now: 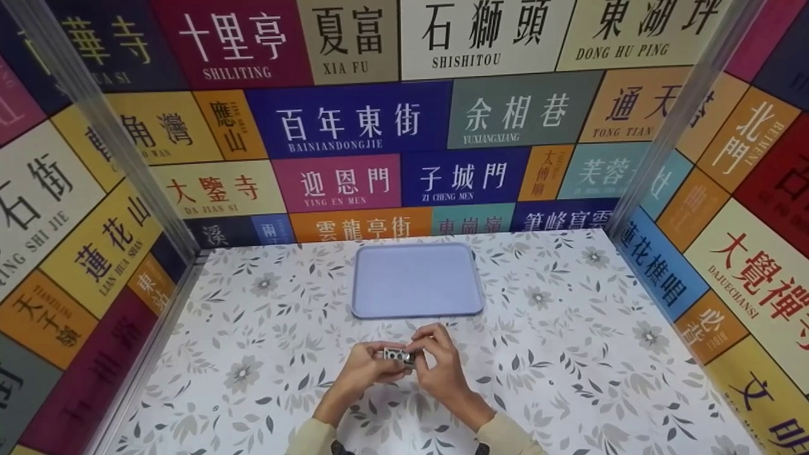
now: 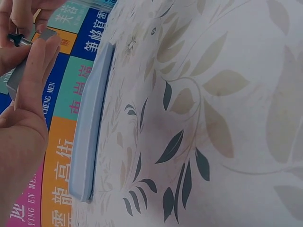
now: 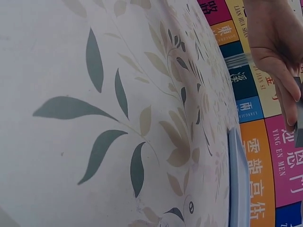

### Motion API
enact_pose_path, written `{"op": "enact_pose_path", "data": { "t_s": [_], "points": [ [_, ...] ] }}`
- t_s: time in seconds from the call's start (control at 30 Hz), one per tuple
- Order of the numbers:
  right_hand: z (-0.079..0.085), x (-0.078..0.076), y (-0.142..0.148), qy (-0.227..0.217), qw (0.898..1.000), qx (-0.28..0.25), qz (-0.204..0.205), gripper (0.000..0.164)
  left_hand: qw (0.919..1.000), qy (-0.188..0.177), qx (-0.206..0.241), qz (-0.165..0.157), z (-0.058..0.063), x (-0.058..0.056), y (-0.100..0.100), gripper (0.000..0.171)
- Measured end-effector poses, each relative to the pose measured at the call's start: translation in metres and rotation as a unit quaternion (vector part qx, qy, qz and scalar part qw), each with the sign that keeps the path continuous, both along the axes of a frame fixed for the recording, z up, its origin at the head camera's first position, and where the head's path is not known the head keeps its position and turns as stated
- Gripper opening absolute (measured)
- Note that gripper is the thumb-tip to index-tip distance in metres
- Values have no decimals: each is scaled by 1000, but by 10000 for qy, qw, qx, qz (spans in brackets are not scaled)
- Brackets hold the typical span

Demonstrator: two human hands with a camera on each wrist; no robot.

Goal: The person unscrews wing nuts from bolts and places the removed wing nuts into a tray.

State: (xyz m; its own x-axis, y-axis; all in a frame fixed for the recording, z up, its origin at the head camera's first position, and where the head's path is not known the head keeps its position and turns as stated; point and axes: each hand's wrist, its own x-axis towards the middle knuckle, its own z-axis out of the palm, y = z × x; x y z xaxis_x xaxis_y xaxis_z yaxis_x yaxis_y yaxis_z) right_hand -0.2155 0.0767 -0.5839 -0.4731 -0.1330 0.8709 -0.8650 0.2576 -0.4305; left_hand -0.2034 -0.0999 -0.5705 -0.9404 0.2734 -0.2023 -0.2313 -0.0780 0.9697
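Just in front of the tray, my left hand (image 1: pixel 362 368) grips a small grey rectangular block (image 1: pixel 397 357) with a row of round holes in its face. In the left wrist view the block (image 2: pixel 19 75) lies between the thumb and straighter fingers of the left hand (image 2: pixel 29 101). My right hand (image 1: pixel 439 366) meets it from the right. Its fingertips pinch a small dark piece with a shiny metal tip (image 2: pixel 19 40), close against the block. In the right wrist view the left hand (image 3: pixel 274 52) shows, with the block's end (image 3: pixel 298 125) at the frame's edge.
A light blue-purple tray (image 1: pixel 417 281) lies on the table beyond both hands. The table (image 1: pixel 253 328) has a floral cover. Walls of coloured panels with printed characters (image 1: pixel 354 120) close in the back and sides.
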Motion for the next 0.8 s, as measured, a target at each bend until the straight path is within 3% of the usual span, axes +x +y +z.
{"op": "enact_pose_path", "data": {
  "t_s": [0.57, 0.8],
  "points": [
    [-1, -2, 0, 166, 9996, -121, -177, 37, 9997, -190, 61, 128, 0, 1, 2, 47],
    [-2, 0, 4, -142, 9995, -131, -268, 27, 9996, -185, 93, 178, 2, 0, 1, 45]
  ]
}}
